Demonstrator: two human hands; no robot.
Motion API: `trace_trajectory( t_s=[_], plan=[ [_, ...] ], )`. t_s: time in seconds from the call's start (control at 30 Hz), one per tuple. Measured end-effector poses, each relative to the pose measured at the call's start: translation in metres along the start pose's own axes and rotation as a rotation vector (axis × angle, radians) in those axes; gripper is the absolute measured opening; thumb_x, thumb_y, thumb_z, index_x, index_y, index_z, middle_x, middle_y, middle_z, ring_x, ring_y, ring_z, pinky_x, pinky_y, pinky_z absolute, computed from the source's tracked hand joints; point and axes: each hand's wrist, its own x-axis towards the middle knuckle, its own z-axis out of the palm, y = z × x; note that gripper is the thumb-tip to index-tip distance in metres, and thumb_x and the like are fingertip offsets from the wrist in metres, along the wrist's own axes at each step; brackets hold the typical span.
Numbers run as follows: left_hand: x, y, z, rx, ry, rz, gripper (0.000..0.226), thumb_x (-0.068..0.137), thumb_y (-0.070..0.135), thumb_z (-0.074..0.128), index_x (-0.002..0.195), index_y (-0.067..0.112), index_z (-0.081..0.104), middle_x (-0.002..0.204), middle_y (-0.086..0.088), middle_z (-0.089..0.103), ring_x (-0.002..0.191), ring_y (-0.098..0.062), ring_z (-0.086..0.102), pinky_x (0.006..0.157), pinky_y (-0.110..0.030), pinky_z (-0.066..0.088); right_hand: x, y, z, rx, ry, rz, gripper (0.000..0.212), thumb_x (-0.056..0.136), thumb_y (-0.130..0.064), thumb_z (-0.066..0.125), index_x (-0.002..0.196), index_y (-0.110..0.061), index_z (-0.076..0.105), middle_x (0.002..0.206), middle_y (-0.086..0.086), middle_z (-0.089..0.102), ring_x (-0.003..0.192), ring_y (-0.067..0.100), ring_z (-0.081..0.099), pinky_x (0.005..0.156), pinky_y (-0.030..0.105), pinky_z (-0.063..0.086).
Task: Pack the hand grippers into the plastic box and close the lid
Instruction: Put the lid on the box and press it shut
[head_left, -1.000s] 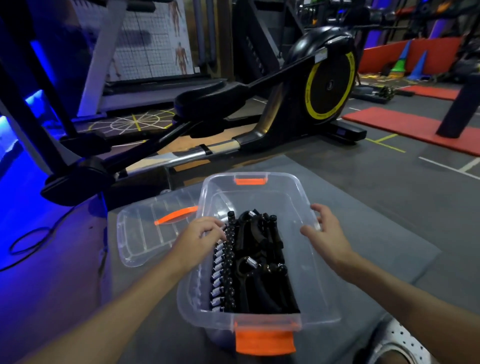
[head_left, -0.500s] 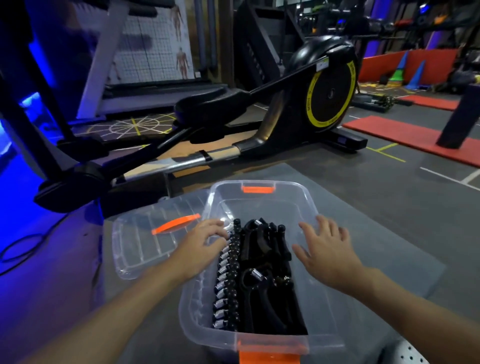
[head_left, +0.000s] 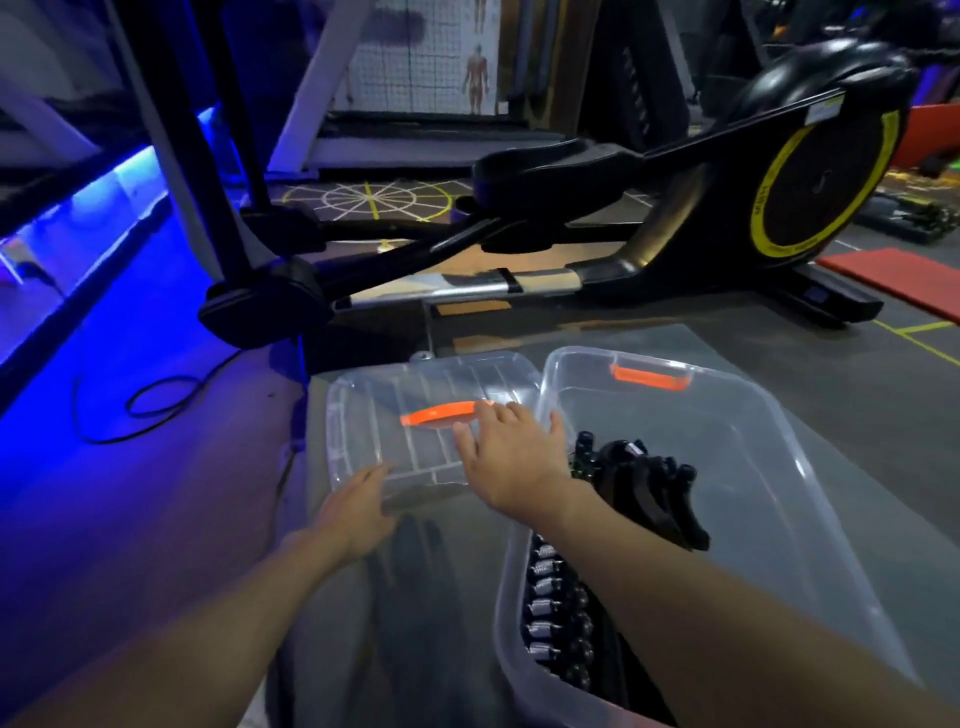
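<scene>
Your open left hand (head_left: 358, 512) and right hand (head_left: 511, 457) lay flat on lid (head_left: 395, 415), frame centre, gripping nothing; ungripped, it could slip short of plastic box (head_left: 779, 467).

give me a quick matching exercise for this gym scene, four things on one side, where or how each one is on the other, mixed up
Things:
1. lid
2. hand grippers
3. left hand
4. right hand

Places or states:
A. inside the plastic box
B. at the lid's near edge
C. flat on the mat, left of the box
D. by the lid's orange handle

Pairs: 1-C, 2-A, 3-B, 4-D
</scene>
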Motion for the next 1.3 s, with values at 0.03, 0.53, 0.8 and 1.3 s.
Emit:
trace_trajectory(
  t_s=[0.03,0.53,0.8,1.3],
  plan=[
    [0.004,-0.004,-0.002,0.029,-0.004,-0.001,0.076,0.084,0.022,0.068,0.15,0.012,0.031,0.155,-0.009,0.035,0.138,-0.028,0.041,0.113,-0.037,0.033,0.001,0.0,0.002,-0.03,0.002,-0.004,0.055,0.098,-0.051,0.017,0.136,-0.018,0.041,0.144,0.003,0.047,0.139,0.022,0.031,0.111,0.062,0.016],
    [0.004,-0.029,0.007,0.183,0.193,0.051,0.028,0.084,0.042,0.071,0.111,0.031,0.069,0.113,0.01,0.064,0.117,-0.012,0.053,0.099,-0.03,0.019,-0.009,-0.004,-0.008,-0.102,-0.015,-0.067,0.037,0.103,-0.04,0.021,0.124,-0.027,0.048,0.12,0.003,0.058,0.125,0.026,0.045,0.105,0.064,0.024],
    [-0.019,0.006,-0.028,0.113,0.411,0.162,0.024,0.084,0.046,0.066,0.098,0.026,0.07,0.097,0.011,0.063,0.104,-0.013,0.056,0.087,-0.034,0.021,-0.003,-0.002,-0.002,-0.006,-0.008,0.003,0.05,0.098,-0.051,0.016,0.122,-0.022,0.049,0.112,0.002,0.064,0.121,0.022,0.048,0.106,0.06,0.021],
    [-0.129,0.137,-0.097,-0.437,0.713,-0.034,0.014,0.082,0.03,0.074,0.091,0.019,0.072,0.088,0.012,0.059,0.09,-0.013,0.057,0.091,-0.031,0.037,-0.034,0.015,-0.068,0.738,0.072,-0.035,0.06,0.091,-0.058,0.025,0.136,-0.021,0.039,0.141,0.002,0.045,0.131,0.022,0.041,0.111,0.053,0.03]
  ],
)
